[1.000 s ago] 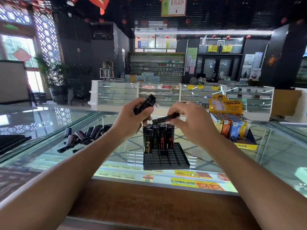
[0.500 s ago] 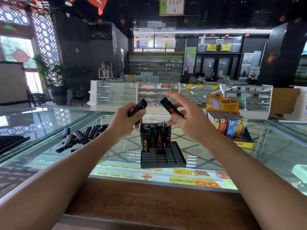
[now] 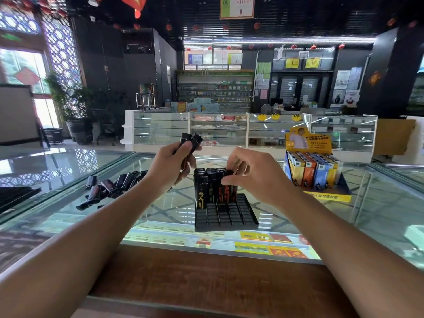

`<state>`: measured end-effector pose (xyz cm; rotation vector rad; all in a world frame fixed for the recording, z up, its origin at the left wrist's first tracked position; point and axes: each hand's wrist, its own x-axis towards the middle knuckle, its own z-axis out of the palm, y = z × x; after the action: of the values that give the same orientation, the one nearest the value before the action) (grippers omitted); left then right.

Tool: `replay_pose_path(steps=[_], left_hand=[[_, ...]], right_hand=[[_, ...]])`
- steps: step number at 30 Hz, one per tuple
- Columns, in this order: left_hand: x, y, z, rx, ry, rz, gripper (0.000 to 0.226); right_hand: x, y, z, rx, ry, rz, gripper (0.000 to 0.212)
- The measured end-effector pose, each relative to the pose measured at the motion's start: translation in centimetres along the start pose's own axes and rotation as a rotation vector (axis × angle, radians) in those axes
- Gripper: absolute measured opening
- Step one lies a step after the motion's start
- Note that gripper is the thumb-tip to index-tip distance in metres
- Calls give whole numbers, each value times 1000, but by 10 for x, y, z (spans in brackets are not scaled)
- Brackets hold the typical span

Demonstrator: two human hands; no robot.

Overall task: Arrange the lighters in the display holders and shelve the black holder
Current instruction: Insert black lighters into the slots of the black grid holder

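Pinching the cap of one upright black lighter (image 3: 227,179) between thumb and forefinger of the right hand (image 3: 257,177), with the other fingers loosely spread above it. Set at the 3 o'clock end of the nearest row of standing lighters (image 3: 206,190), touching its neighbours; base hidden, so cannot tell whether seated in a cell. Packed into the 12 o'clock half of the black holder (image 3: 226,214), tops level, orange and gold print facing the camera; open grid cells showing across the 6 o'clock half. At 11 o'clock from the holder and raised above it, left hand (image 3: 169,167) with fingers curled round two black lighters (image 3: 190,144), caps poking out past the thumb toward 12 o'clock, tilted slightly to 1 o'clock. Resting flat on the glass counter (image 3: 378,203), holder square to the viewer. Out at 9 o'clock from the holder, well apart, a heap of loose lighters (image 3: 110,188) lying on their sides on the glass. At 2 o'clock, near the right wrist but not touching, a yellow display holder (image 3: 308,140) filled with yellow, orange and blue lighters standing in slanted rows. At 6 o'clock, beneath both forearms, a wooden ledge (image 3: 206,276) along the counter's near edge.
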<state>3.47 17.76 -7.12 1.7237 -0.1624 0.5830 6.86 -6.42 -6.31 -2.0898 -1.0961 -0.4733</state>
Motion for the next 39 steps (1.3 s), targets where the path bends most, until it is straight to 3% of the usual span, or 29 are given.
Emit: replay_pose_path(steps=[11, 15, 20, 25, 30, 35, 39], left_hand=[[-4, 10, 3, 70, 32, 25, 8], [-3, 13, 3, 53, 64, 16, 9], [-6, 13, 1, 19, 7, 35, 14], [-12, 23, 6, 35, -91, 101, 11], [-15, 30, 8, 102, -133, 170, 7], [-11, 25, 4, 77, -18, 131, 12], [-7, 19, -1, 71, 17, 92, 16]], right_hand=[[2, 3, 5, -29, -8, 17, 27], [2, 5, 1, -65, -40, 10, 24], [3, 4, 5, -150, 45, -90, 12], [4, -6, 12, 103, 238, 31, 25], [8, -11, 16, 286, 276, 39, 10], [10, -5, 0, 320, 374, 47, 19], [7, -3, -19, 403, 350, 59, 5]])
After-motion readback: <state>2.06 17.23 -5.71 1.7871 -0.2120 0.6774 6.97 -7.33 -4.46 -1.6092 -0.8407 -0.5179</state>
